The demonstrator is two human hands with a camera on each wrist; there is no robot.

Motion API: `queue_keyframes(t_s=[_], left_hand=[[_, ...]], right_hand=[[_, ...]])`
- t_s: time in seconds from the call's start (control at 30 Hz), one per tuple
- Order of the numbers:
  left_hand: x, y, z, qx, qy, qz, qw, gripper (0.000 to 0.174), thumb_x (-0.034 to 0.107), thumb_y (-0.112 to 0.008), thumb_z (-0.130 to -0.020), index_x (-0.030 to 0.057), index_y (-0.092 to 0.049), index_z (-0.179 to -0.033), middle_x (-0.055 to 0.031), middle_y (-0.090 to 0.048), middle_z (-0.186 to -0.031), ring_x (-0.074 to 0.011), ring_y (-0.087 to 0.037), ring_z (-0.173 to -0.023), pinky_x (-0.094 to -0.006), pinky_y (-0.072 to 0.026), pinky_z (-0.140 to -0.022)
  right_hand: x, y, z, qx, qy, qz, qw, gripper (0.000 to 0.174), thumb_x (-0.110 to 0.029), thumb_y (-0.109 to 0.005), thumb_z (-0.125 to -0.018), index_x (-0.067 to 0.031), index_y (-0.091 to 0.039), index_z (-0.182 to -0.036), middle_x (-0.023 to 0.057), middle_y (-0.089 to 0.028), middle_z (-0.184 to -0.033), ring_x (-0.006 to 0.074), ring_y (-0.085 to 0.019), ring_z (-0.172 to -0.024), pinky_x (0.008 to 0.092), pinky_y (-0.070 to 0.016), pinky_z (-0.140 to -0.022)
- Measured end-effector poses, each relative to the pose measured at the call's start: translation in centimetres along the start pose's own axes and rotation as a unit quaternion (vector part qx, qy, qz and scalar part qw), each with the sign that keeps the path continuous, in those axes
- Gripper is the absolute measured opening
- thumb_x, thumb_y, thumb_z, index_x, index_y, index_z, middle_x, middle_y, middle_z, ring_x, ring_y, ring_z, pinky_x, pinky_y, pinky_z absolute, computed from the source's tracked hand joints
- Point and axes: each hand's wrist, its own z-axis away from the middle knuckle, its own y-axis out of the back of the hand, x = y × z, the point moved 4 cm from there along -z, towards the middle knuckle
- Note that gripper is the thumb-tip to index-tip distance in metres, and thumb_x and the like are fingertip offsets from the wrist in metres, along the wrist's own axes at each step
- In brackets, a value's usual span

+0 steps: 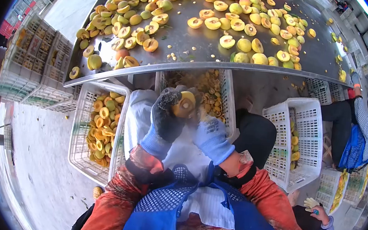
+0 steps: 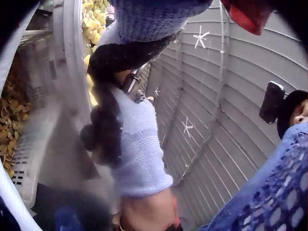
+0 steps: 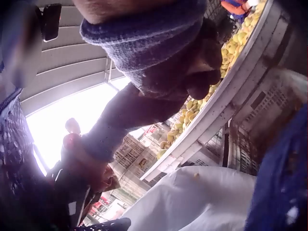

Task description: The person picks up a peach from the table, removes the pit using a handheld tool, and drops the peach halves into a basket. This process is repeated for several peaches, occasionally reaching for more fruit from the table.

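In the head view my gloved left hand (image 1: 166, 117) grips a peach half (image 1: 185, 105), its cut face with a brown centre turned up. My right hand (image 1: 212, 135), in a dark-palmed blue knitted glove, is close against the fruit's right side; its fingers are blurred, and I cannot tell whether they hold anything. Both hands are over my lap, in front of the metal table (image 1: 181, 55). In the right wrist view the right hand (image 3: 163, 62) overlaps the left. Many halved peaches (image 1: 212, 23) lie on the table, with small pale kernels among them.
A white crate (image 1: 75, 135) of fruit halves stands at my left, another crate (image 1: 231, 102) under the table edge, and a third crate (image 1: 308, 140) at my right. Stacked crates (image 1: 34, 60) stand farther left. Another person (image 1: 364, 132) sits at the right.
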Motion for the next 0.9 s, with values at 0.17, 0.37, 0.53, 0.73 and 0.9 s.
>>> queue_keyframes(t_s=[0.17, 0.37, 0.53, 0.73, 0.9], left_hand=[[0.5, 0.1, 0.1, 0.007, -0.076, -0.131, 0.988, 0.019, 0.001, -0.061, -0.071, 0.0015, -0.052, -0.088, -0.0117, -0.054, -0.090, -0.0231, -0.056, -0.084, -0.0305, -0.0451, -0.073], [-0.9, 0.1, 0.6, 0.008, -0.041, -0.094, 0.995, 0.022, 0.001, -0.063, -0.069, 0.0015, -0.054, -0.089, -0.0110, -0.055, -0.091, -0.0225, -0.056, -0.085, -0.0285, -0.0444, -0.072], [-3.0, -0.6, 0.2, -0.010, 0.090, 0.080, 0.993, 0.029, 0.003, -0.062, -0.071, 0.0019, -0.052, -0.098, -0.0131, -0.055, -0.093, -0.0235, -0.055, -0.089, -0.0294, -0.0444, -0.077], [-1.1, -1.6, -0.7, -0.110, 0.185, 0.216, 0.952, 0.034, 0.001, -0.054, -0.077, -0.0001, -0.046, -0.110, -0.0156, -0.053, -0.104, -0.0248, -0.054, -0.094, -0.0306, -0.0427, -0.083], [-2.5, -1.4, -0.8, -0.129, -0.046, 0.055, 0.989, 0.036, 0.000, -0.051, -0.078, -0.0022, -0.044, -0.113, -0.0171, -0.047, -0.115, -0.0261, -0.053, -0.097, -0.0322, -0.0421, -0.085]], right_hand=[[0.1, -0.9, 0.3, -0.003, -0.004, -0.093, 0.996, 0.037, -0.030, -0.058, -0.071, -0.0043, -0.051, -0.097, 0.0178, -0.059, -0.073, 0.0325, -0.059, -0.069, 0.0407, -0.0455, -0.063], [1.3, -0.7, -0.9, 0.014, 0.029, -0.031, 0.999, 0.035, -0.030, -0.060, -0.070, -0.0044, -0.052, -0.093, 0.0181, -0.058, -0.070, 0.0352, -0.057, -0.067, 0.0416, -0.0454, -0.061], [0.8, -0.2, 0.0, -0.038, -0.028, -0.058, 0.997, 0.042, -0.029, -0.063, -0.067, -0.0038, -0.052, -0.099, 0.0189, -0.059, -0.076, 0.0332, -0.058, -0.074, 0.0391, -0.0460, -0.066], [2.7, 0.5, -0.3, 0.001, 0.035, -0.034, 0.999, 0.040, -0.029, -0.060, -0.070, -0.0041, -0.052, -0.099, 0.0171, -0.059, -0.074, 0.0337, -0.058, -0.070, 0.0402, -0.0463, -0.064], [2.1, -1.6, 0.9, 0.050, -0.012, -0.136, 0.989, 0.037, -0.030, -0.060, -0.070, -0.0039, -0.053, -0.095, 0.0167, -0.059, -0.070, 0.0343, -0.058, -0.066, 0.0418, -0.0460, -0.060]])
